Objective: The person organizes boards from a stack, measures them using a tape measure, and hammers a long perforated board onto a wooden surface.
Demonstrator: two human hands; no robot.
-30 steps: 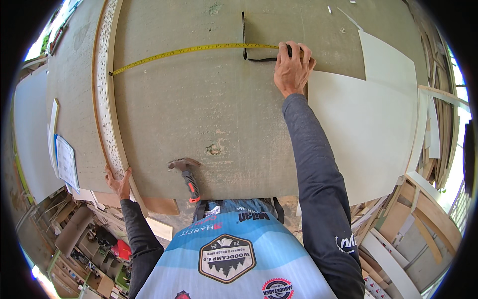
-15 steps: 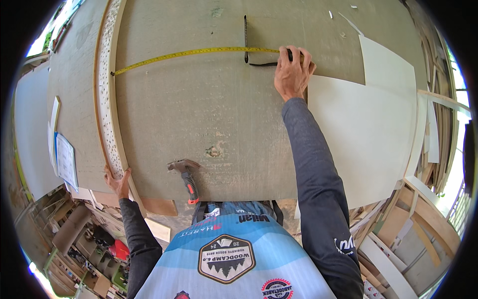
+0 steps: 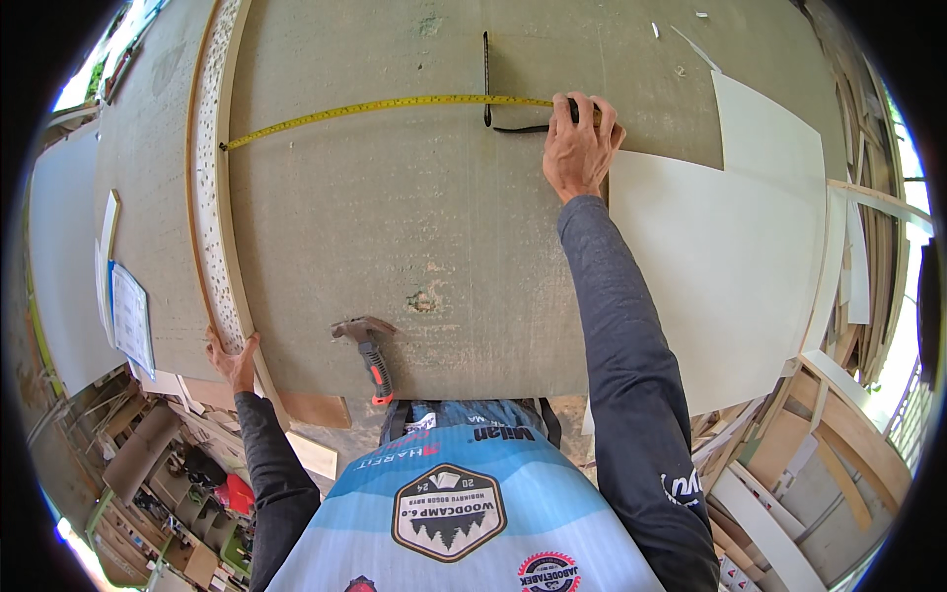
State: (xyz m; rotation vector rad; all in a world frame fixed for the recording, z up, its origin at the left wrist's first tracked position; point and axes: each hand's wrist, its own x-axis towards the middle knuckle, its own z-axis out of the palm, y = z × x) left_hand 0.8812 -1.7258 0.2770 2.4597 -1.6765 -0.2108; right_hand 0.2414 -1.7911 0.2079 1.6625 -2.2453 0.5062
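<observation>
Blue shirt (image 3: 454, 444): nearest, at the table's (image 3: 464, 237) edge.
Hammer (image 3: 375, 370): close in front, its black-and-red handle toward the shirt; it lies where it lay a second ago, untouched.
Left hand (image 3: 233, 363): pinches the strip near its close end, thumb on one side and fingers on the other; its grip looks unchanged.
Strip (image 3: 208, 197): pale and speckled between wooden edges, running away up the table.
Right hand (image 3: 580, 148): fingers curled over the tape's dark case, thumb hidden; it keeps its place beside the white sheet's corner.
Tape (image 3: 395, 103): yellow, drawn across the table from the strip's inner edge to the right hand; its span matches a second ago. Only the view has shifted slightly, so the measuring seems settled, both ends steady.
White sheet (image 3: 720, 266): flat at the right, not moved.
Strap (image 3: 520, 129): black, beside the case; whether it joins the dark upright line under the tape cannot be told.
Chip (image 3: 656, 31): white, far up the table.
</observation>
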